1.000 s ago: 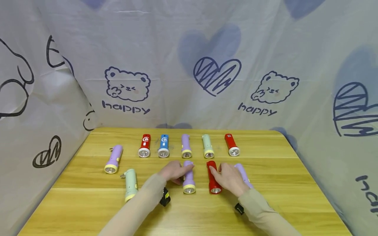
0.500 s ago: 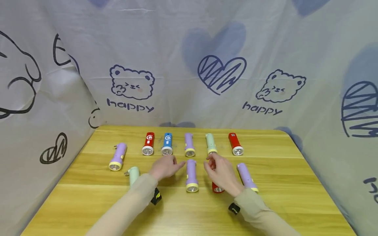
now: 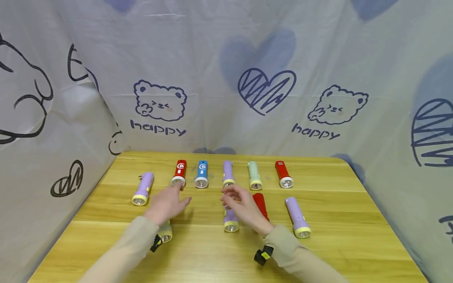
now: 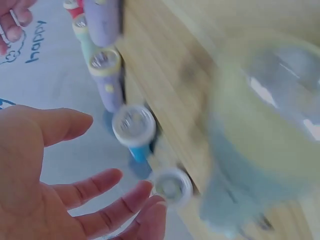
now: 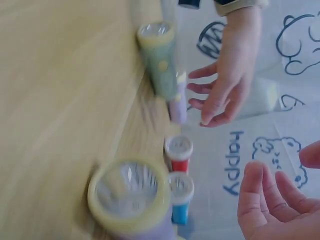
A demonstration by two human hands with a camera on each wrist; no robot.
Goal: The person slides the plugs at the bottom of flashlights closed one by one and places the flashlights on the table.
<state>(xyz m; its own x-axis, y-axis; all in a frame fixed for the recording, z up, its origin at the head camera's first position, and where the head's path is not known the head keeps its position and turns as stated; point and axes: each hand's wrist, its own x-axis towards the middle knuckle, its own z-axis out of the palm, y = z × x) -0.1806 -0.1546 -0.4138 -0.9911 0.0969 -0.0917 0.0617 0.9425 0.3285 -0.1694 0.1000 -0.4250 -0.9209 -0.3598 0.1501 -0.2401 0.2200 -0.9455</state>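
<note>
My left hand [image 3: 166,205] hovers above a pale green flashlight [image 3: 165,232], which it and the wrist partly cover. In the left wrist view its fingers [image 4: 107,212] are spread and hold nothing; that flashlight's yellow-rimmed head looms blurred at right. My right hand [image 3: 245,207] is over a purple flashlight [image 3: 231,225] at the centre, hiding its upper body. Its fingers bend loosely with nothing between them, as the right wrist view shows. Just right of that hand lies a red flashlight [image 3: 260,203], its lower part covered by the wrist.
Along the back of the wooden table [image 3: 198,259] stand a red [image 3: 180,169], a blue [image 3: 202,173], a purple [image 3: 227,169], a green [image 3: 253,173] and another red flashlight [image 3: 282,171]. Purple ones lie at left [image 3: 145,186] and right [image 3: 296,216]. A printed cloth [image 3: 212,114] hangs behind.
My left hand has let go of the central purple flashlight and moved left over the green one. My right hand has left the front red flashlight and moved left over the purple one.
</note>
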